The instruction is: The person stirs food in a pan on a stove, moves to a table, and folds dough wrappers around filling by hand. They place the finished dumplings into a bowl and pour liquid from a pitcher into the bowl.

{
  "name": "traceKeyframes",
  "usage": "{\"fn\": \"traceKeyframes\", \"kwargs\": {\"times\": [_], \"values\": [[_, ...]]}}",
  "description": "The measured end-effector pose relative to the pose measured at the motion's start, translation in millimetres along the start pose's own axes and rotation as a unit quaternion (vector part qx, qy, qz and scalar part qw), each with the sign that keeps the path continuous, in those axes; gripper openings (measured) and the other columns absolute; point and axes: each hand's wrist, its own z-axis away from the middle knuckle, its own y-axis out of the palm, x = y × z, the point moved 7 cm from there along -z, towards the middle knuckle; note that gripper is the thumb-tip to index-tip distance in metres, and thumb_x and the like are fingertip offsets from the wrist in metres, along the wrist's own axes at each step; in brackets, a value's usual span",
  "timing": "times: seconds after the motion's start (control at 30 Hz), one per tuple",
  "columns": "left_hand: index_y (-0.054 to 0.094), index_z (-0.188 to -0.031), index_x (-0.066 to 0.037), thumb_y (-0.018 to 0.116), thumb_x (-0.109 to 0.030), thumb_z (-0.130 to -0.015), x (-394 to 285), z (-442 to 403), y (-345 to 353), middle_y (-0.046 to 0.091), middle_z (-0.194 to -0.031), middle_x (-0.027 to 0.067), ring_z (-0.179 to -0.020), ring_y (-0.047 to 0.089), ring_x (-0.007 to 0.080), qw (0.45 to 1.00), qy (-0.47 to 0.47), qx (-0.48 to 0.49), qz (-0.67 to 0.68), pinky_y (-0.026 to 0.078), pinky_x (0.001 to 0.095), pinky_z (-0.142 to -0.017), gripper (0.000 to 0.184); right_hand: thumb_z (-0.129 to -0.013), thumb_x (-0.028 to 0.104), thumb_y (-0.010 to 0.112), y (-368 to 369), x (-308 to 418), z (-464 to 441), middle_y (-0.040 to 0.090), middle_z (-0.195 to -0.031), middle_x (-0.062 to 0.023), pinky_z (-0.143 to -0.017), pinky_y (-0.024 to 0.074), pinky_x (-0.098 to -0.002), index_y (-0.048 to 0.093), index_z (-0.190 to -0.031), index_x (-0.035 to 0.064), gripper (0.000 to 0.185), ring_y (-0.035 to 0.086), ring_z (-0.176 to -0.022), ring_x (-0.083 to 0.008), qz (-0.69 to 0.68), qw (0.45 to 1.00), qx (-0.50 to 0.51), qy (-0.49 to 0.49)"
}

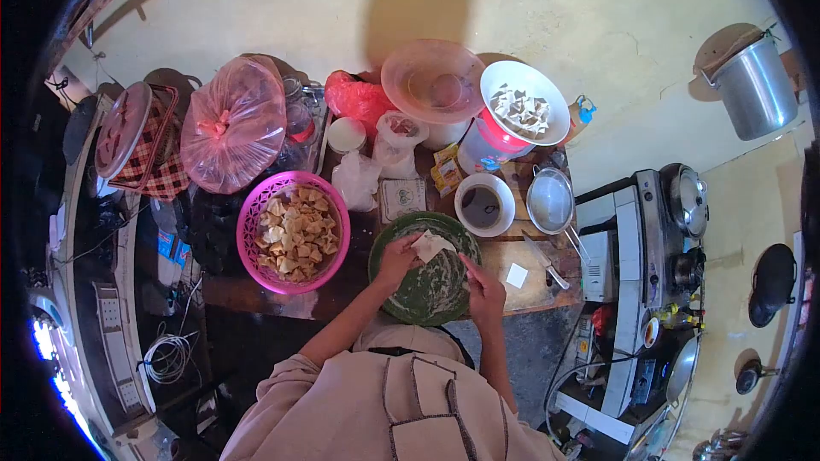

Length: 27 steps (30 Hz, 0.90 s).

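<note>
A single view is used, taken from the wearer's head and aimed forward and steeply down. The beige fabric garment (359, 401) is seen from above at the bottom edge. The green round basin (434, 294) is framed near the centre, at arm's reach, on the brown wooden table (226, 294). The pale yellow wall (299, 0) is faced beyond. A very wide field is covered, with dark, curved corners.

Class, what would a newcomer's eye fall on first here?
Probably the bright pink basket, heaped with folded golden pieces, left of the green bowl. Then the knotted pink plastic bag behind it, and the shiny metal pot hanging on the right wall.
</note>
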Motion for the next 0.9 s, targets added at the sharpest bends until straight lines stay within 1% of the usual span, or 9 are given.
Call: {"fn": "traceKeyframes", "kwargs": {"times": [0.07,0.17,0.37,0.47,0.57,0.67,0.77,0.87,0.9], "values": [[0.045,-0.12,-0.002,0.042,-0.003,-0.087,2.2,-0.8,-1.1,0.056,-0.106,0.0066,-0.091,0.056,0.014,1.0,-0.005,-0.003,0.006,0.05,0.027,-0.075,0.033,-0.078,0.0,0.049,-1.8,2.9,-0.1,0.062,-0.087,-0.0107,-0.069,0.0448,-0.03,0.059,-0.108,0.0172,0.036,0.058,-0.074,-0.0216,0.006,1.0,-0.016,-0.012],[0.045,-0.12,-0.002,0.042,-0.004,-0.087,-0.1,-0.9,0.0,0.056,-0.106,0.0063,-0.091,0.057,0.0138,1.0,-0.002,0.0,0.012,0.05,0.0265,-0.075,0.033,-0.078,0.0,0.049,-2.0,2.0,-1.3,0.061,-0.084,-0.0111,-0.067,0.0442,-0.03,0.059,-0.108,0.0174,0.036,0.057,-0.07,-0.0212,0.007,0.999,-0.026,-0.037],[0.045,-0.118,-0.001,0.042,-0.003,-0.087,4.8,-3.9,-2.3,0.056,-0.106,0.0075,-0.092,0.057,0.0157,1.0,0.005,0.003,0.031,0.051,0.0278,-0.075,0.032,-0.079,0.001,0.049,-5.1,7.4,-2.1,0.06,-0.082,-0.0114,-0.066,0.0436,-0.0295,0.058,-0.111,0.0187,0.037,0.057,-0.07,-0.0217,0.017,1.0,0.01,0.012],[0.046,-0.117,0.0,0.043,-0.003,-0.086,-0.5,0.5,1.0,0.056,-0.106,0.0082,-0.092,0.057,0.0163,0.999,0.011,0.003,0.034,0.051,0.0283,-0.076,0.031,-0.082,0.002,0.047,-7.2,13.0,-4.4,0.057,-0.075,-0.0047,-0.064,0.0402,-0.0216,0.058,-0.11,0.0132,0.031,0.049,-0.066,-0.0102,-0.001,0.999,-0.027,-0.044],[0.046,-0.117,0.0,0.043,-0.003,-0.086,1.1,-4.8,-2.1,0.056,-0.105,0.0086,-0.091,0.057,0.0161,0.999,0.022,0.013,0.039,0.051,0.0273,-0.075,0.031,-0.082,0.001,0.047,-9.5,11.5,-4.3,0.056,-0.073,-0.0033,-0.063,0.0401,-0.0217,0.058,-0.11,0.0128,0.032,0.049,-0.065,-0.0095,0.01,1.0,-0.018,-0.02],[0.046,-0.117,0.0,0.043,-0.004,-0.086,0.1,-2.1,-3.2,0.056,-0.105,0.0087,-0.09,0.058,0.0158,0.999,0.022,0.012,0.044,0.05,0.0261,-0.074,0.031,-0.082,0.001,0.047,-13.2,16.1,-4.7,0.056,-0.073,-0.0023,-0.061,0.0397,-0.022,0.058,-0.11,0.0134,0.032,0.048,-0.065,-0.0089,-0.018,1.0,-0.016,-0.002],[0.046,-0.118,0.0,0.044,-0.004,-0.086,-2.9,-0.2,-7.5,0.056,-0.105,0.0086,-0.09,0.058,0.0159,0.999,0.012,0.0,0.033,0.05,0.0258,-0.074,0.032,-0.082,0.004,0.048,-14.7,-1.5,-0.7,0.059,-0.072,-0.0061,-0.057,0.0402,-0.0241,0.059,-0.109,0.0139,0.03,0.053,-0.063,-0.013,-0.037,0.997,-0.034,0.052],[0.045,-0.118,-0.001,0.044,-0.004,-0.086,-6.3,-0.5,-14.5,0.056,-0.105,0.0088,-0.091,0.058,0.0164,1.0,0.013,-0.006,0.019,0.05,0.0266,-0.076,0.032,-0.078,0.009,0.05,-20.7,-11.1,1.1,0.06,-0.08,-0.0127,-0.063,0.0454,-0.0341,0.061,-0.102,0.0159,0.027,0.059,-0.071,-0.0257,0.079,0.989,-0.042,0.119],[0.045,-0.118,-0.001,0.044,-0.004,-0.086,-6.3,-1.5,-17.5,0.056,-0.105,0.009,-0.091,0.058,0.0166,1.0,0.004,-0.009,0.018,0.05,0.027,-0.076,0.032,-0.077,0.01,0.05,-14.8,-20.5,3.0,0.06,-0.076,-0.0129,-0.061,0.0452,-0.0358,0.062,-0.097,0.0137,0.023,0.058,-0.068,-0.0268,0.162,0.98,-0.007,0.115]]}}
